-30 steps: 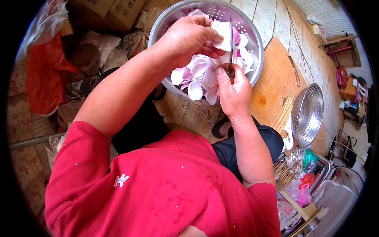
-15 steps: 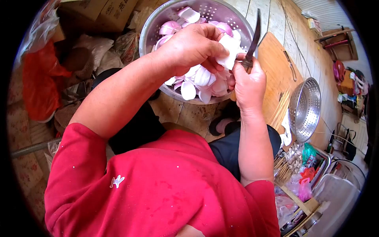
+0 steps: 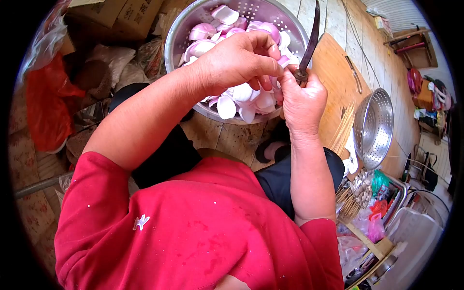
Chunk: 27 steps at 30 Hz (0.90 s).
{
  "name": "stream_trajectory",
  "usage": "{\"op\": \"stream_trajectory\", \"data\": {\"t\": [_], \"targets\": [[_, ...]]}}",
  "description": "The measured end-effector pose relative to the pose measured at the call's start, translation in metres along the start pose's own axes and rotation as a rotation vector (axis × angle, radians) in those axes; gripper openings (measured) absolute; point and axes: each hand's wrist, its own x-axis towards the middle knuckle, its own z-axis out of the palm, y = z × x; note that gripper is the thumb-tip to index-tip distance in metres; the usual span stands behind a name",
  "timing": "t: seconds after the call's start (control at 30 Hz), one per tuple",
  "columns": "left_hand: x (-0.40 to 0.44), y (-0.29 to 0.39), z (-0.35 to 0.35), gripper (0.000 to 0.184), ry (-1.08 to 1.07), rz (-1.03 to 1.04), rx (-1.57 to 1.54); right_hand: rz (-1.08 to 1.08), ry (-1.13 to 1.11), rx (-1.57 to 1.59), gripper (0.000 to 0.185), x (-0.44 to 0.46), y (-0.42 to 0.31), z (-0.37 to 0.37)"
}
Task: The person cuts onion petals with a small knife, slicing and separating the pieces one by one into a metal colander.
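Note:
My right hand (image 3: 304, 99) grips a knife (image 3: 311, 41) by its handle, the narrow dark blade pointing up and away from me. My left hand (image 3: 244, 63) is over the colander, with its fingers loosely bent and apart and no onion piece visible in them. Its thumb tip meets the thumb of my right hand. Below both hands stands a large metal colander (image 3: 175, 36) holding many pieces of purple-and-white onion (image 3: 226, 106). The hands cover part of the onion pile.
To the right lie a wooden board (image 3: 333, 63) with another knife (image 3: 354, 73), thin wooden skewers (image 3: 344, 128) and a second metal colander (image 3: 374, 128) tipped on its side. A red plastic bag (image 3: 48, 104) and cardboard boxes (image 3: 113, 17) are on the left.
The white onion piece that my left hand held is no longer visible in it. The left hand has come closer to the right thumb. The knife is still in my right hand.

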Motion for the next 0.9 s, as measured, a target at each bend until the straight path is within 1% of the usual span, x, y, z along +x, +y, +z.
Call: {"op": "stream_trajectory", "data": {"t": [0.07,0.13,0.17,0.23,0.27,0.33,0.47,0.53,0.57,0.63,0.67,0.73,0.87,0.9], "targets": [[0.0,0.0,-0.001,0.021,-0.008,-0.015,-0.009,0.001,-0.011,-0.007,0.01,0.0,0.001,-0.001],[0.001,-0.001,-0.003,0.021,-0.002,-0.009,-0.025,0.003,-0.063,0.137,0.01,-0.002,0.0,-0.001],[0.001,0.0,-0.005,0.021,-0.002,-0.01,-0.025,0.003,-0.063,0.137,0.01,-0.003,-0.004,-0.002],[0.0,0.002,-0.008,0.022,0.01,-0.001,-0.011,0.114,-0.138,0.327,0.011,-0.006,-0.014,-0.004],[-0.001,0.002,-0.008,0.022,0.012,-0.002,-0.011,0.115,-0.139,0.328,0.011,-0.006,-0.014,-0.003],[-0.002,0.003,-0.006,0.022,0.056,0.0,-0.069,0.115,-0.127,0.443,0.011,-0.005,-0.014,-0.004],[-0.002,0.004,-0.008,0.022,0.035,-0.045,-0.142,0.108,-0.074,0.411,0.012,-0.002,-0.012,-0.005],[-0.002,0.004,-0.007,0.023,0.021,-0.062,-0.162,0.09,-0.031,0.281,0.014,-0.002,-0.015,-0.004],[-0.002,0.003,-0.007,0.023,0.02,-0.062,-0.162,0.091,-0.029,0.281,0.014,-0.002,-0.015,-0.003],[-0.002,0.002,-0.007,0.025,-0.022,-0.067,-0.102,0.027,0.002,0.215,0.014,-0.002,-0.013,-0.002],[-0.002,0.002,-0.006,0.025,-0.023,-0.068,-0.102,0.028,0.004,0.215,0.014,-0.002,-0.011,-0.002],[-0.003,0.003,-0.005,0.025,-0.049,-0.021,-0.013,-0.014,0.016,0.177,0.013,0.0,-0.007,-0.003],[-0.003,0.003,-0.008,0.024,-0.084,-0.019,0.007,-0.004,-0.004,0.161,0.012,0.002,-0.01,-0.009],[-0.003,0.003,-0.009,0.023,-0.091,-0.018,0.021,0.033,-0.037,0.148,0.012,0.002,-0.012,-0.012]]}}
